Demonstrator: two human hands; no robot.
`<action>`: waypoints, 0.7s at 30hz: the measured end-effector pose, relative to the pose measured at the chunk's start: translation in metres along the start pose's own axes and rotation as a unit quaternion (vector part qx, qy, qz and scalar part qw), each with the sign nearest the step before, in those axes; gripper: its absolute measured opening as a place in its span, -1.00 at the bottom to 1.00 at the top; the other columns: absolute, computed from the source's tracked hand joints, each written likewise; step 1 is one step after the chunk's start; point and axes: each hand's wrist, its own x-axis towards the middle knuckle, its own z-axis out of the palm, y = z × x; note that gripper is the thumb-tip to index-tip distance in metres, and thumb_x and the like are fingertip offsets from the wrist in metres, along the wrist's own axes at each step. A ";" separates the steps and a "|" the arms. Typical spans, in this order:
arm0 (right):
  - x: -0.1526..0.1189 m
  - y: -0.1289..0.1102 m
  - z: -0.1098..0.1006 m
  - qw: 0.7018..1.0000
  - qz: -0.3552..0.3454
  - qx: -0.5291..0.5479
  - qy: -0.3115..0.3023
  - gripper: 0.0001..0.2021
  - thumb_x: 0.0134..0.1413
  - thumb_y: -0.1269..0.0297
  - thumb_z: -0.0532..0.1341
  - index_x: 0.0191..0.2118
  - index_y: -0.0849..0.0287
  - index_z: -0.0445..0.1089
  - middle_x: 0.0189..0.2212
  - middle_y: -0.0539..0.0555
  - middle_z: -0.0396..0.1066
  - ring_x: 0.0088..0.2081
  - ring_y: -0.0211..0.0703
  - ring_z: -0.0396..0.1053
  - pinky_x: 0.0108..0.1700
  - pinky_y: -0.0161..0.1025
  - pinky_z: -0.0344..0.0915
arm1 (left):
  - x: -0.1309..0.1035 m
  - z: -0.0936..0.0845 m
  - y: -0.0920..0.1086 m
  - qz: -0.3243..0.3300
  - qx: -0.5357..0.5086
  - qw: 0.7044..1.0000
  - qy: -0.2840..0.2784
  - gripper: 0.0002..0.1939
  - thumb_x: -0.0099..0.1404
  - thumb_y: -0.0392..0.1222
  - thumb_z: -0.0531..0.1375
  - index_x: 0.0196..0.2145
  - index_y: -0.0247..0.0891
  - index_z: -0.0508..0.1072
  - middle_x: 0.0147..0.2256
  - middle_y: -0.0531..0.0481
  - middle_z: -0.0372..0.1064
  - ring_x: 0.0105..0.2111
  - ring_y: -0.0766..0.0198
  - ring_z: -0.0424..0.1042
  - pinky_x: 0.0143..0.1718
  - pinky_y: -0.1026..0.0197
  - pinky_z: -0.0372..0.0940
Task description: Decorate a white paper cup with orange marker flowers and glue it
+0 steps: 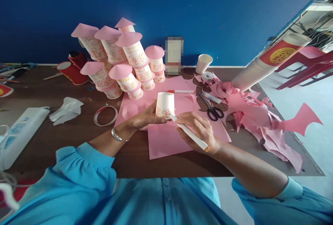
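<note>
My left hand (148,117) holds a white paper cup (165,103) upside down, its fingers at the cup's left side and lower edge. Red flower drawings run round the lower part of the cup. In my right hand (195,130) is a white marker (194,137) with an orange end, its tip touching or very near the cup's lower right side. Pink paper (166,141) lies under both hands. Another marker (181,91) with a red-orange end rests on the paper behind the cup.
Stacked decorated cups with pink cone roofs (129,39) stand at the back left. To the right are scissors (214,112), a glue tube (211,97), pink scraps (243,105) and a tall leaning cup stack (256,70). A tape roll (105,115) lies left.
</note>
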 end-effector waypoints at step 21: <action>0.001 0.000 -0.001 0.999 0.005 -0.034 -0.001 -0.87 0.31 0.43 0.22 -0.07 0.14 0.35 -0.35 0.06 0.56 -0.32 -0.19 0.58 -0.27 -0.28 0.52 | -0.003 -0.005 -0.002 0.002 -0.008 1.000 0.027 -0.28 0.16 -0.26 0.44 0.24 -0.12 0.33 -0.08 -0.08 0.52 -0.07 0.08 0.54 0.04 0.01 0.42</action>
